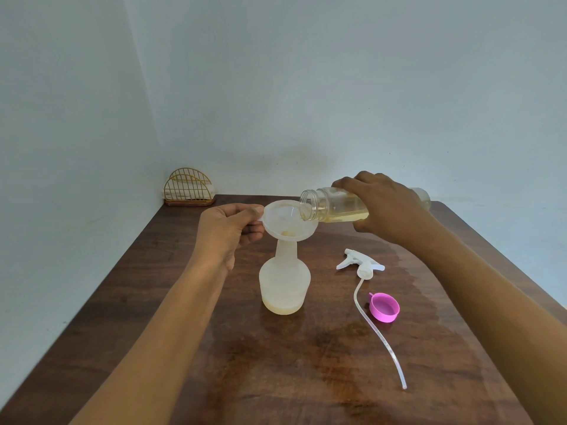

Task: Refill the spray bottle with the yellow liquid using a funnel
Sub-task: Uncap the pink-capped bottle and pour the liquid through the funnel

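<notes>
Nearest on the dark wooden worktop (306,378) lies the end of a thin clear dip tube (379,334), which curves away to the white trigger spray head (359,264) lying on its side. Just right of the tube sits a pink cap (384,307), tipped so its hollow shows. To the left of these the translucent spray bottle (284,277) stands upright and uncapped, with a shallow layer of pale yellow liquid in its base. A white funnel (285,222) sits in its neck, a small pool of yellow at its throat. The left hand (227,228) pinches the tab on the funnel's left rim between thumb and curled fingers. The right hand (383,204) has its fingers wrapped round a clear plastic bottle (334,205), held almost level, its open mouth over the right edge of the funnel's bowl. The yellow liquid (346,216) lies along this bottle's lower side. At the far left corner, against the pale wall, stands a gold wire napkin holder (187,188) with white napkins in it.
</notes>
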